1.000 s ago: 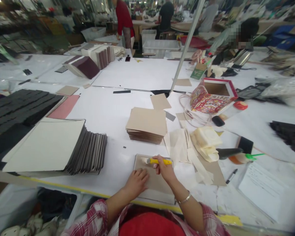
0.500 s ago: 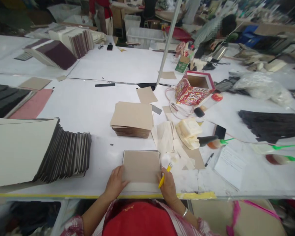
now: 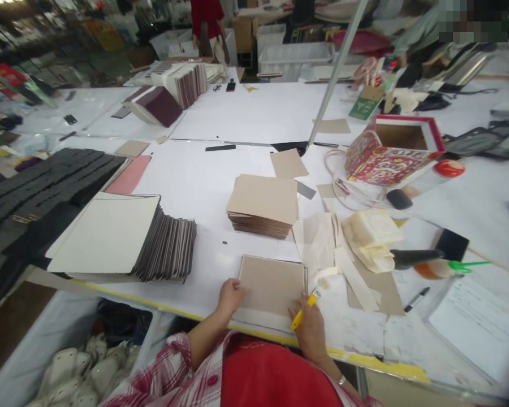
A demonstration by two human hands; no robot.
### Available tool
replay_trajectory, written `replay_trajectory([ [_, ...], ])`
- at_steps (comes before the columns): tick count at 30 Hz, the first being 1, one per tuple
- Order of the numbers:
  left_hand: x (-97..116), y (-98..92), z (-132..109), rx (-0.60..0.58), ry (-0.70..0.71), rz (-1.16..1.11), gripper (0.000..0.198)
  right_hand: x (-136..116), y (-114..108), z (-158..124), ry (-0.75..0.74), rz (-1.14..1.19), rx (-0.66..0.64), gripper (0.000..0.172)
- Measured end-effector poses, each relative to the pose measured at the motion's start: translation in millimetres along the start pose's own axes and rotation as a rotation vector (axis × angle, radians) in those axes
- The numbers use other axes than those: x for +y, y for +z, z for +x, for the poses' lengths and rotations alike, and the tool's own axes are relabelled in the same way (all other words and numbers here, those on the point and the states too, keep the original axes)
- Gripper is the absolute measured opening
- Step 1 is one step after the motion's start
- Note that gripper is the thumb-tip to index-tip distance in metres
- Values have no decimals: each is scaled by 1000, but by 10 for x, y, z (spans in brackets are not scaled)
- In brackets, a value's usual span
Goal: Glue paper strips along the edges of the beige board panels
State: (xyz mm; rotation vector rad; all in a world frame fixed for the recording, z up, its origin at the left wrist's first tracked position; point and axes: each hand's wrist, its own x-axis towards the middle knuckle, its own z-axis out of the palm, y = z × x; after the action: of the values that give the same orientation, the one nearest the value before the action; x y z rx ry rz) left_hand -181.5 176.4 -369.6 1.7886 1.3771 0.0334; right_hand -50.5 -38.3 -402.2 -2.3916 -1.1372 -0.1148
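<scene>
A tan cardboard panel [image 3: 271,285] lies flat on the white table [image 3: 203,186] right at its near edge. My left hand [image 3: 230,294] grips the panel's left edge with curled fingers. My right hand [image 3: 309,327] rests on the panel's right corner and is closed round a yellow-handled brush [image 3: 304,310], whose bristle end points up and to the right. A stack of similar tan boards [image 3: 263,206] sits just beyond the panel.
A fanned pile of dark-edged boards with a cream top sheet [image 3: 123,240] lies left. Cream paper strips [image 3: 335,254], a folded cream wad [image 3: 373,237], a patterned open box [image 3: 392,155], bottles and a pen [image 3: 416,298] crowd the right. A slanted metal pole [image 3: 335,68] rises from mid-table.
My right hand drew the brush off the panel's top and down to its right corner. My left hand slid from the panel's face to its left edge. The view swung about.
</scene>
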Motion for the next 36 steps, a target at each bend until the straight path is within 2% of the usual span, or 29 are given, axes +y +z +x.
replay_trajectory([
  [5,30,13,145,24,3,-1,14,25,15,-10,-21,-7,20,30],
  [10,-5,14,235,9,9,-3,12,73,62,-37,-67,-19,82,31],
  [17,-89,30,362,-17,-14,-11,12,97,96,-67,-56,-8,50,32],
  [24,-76,15,347,-56,25,14,12,73,42,-78,-52,-49,58,33],
  [30,-18,-36,320,-99,78,115,14,23,51,-95,-19,-156,13,35],
  [33,79,-116,286,-65,127,217,14,46,-85,-8,-32,-140,-15,34],
  [34,124,-142,260,-6,179,292,22,66,-182,46,-39,-113,-24,34],
  [36,217,-170,177,131,369,486,41,104,-437,199,-6,-31,-27,36],
])
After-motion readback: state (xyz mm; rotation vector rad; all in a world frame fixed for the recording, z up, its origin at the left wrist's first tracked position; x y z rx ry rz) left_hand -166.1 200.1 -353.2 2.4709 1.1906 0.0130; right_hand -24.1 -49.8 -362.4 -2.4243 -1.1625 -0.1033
